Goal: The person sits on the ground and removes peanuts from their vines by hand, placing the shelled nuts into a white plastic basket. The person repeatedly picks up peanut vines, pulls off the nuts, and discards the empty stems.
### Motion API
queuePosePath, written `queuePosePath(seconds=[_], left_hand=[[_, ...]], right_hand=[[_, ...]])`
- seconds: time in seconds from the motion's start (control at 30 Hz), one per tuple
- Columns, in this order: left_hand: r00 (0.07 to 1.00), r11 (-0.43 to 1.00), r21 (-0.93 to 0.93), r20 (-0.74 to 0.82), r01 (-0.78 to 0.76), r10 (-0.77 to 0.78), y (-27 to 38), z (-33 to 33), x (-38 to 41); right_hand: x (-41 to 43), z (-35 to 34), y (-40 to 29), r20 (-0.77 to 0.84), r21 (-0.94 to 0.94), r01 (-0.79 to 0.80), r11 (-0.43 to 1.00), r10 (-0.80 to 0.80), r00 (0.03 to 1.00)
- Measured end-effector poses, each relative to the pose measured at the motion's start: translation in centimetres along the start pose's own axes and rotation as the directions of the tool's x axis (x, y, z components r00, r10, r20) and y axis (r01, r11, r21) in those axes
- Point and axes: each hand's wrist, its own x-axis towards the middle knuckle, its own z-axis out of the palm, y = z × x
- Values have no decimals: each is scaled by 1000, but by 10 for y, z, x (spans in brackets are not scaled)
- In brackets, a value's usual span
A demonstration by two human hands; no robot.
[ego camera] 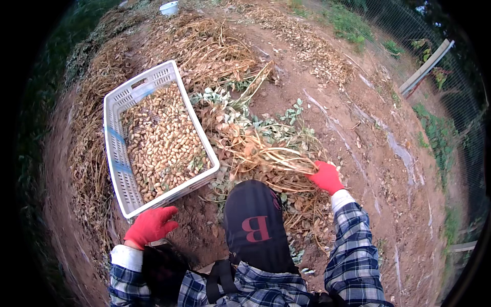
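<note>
My right hand, in a red glove, grips a bundle of dry peanut plants by one end. Its leafy end reaches left over a heap of withered stems and leaves. My left hand, gloved in red too, hovers by the near corner of the crate with its fingers apart and nothing in them. Whether it touches the rim, I cannot tell. Unshelled peanuts cover most of the floor of the white plastic crate, with bits of leaf among them.
More dried peanut plants lie beyond the crate and along its left. A white bucket stands at the far end. Strips of plastic film lie in the reddish soil on the right, before a wire mesh fence. My dark-clad knee is between my arms.
</note>
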Motion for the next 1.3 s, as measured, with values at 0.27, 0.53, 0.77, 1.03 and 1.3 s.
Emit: queuePosePath(seconds=[0.27,0.53,0.77,1.03,1.3], left_hand=[[999,998,-47,-9,-51,51,-4,0,-7],[976,984,170,-199,-52,86,-55,19,66],[946,950,234,-293,208,-135,-86,69,94],[997,960,272,0,71,-74,-47,47,45],[997,998,45,-62,40,-37,-65,64,24]], right_hand=[[-90,-198,185,-705,508,-160,846,515,488],[-62,-149,156,-318,925,375,-55,428,846],[22,-60,11,-272,917,368,-151,436,858],[83,61,-143,-177,973,227,-48,482,858],[101,81,-167,-283,956,228,186,366,886]])
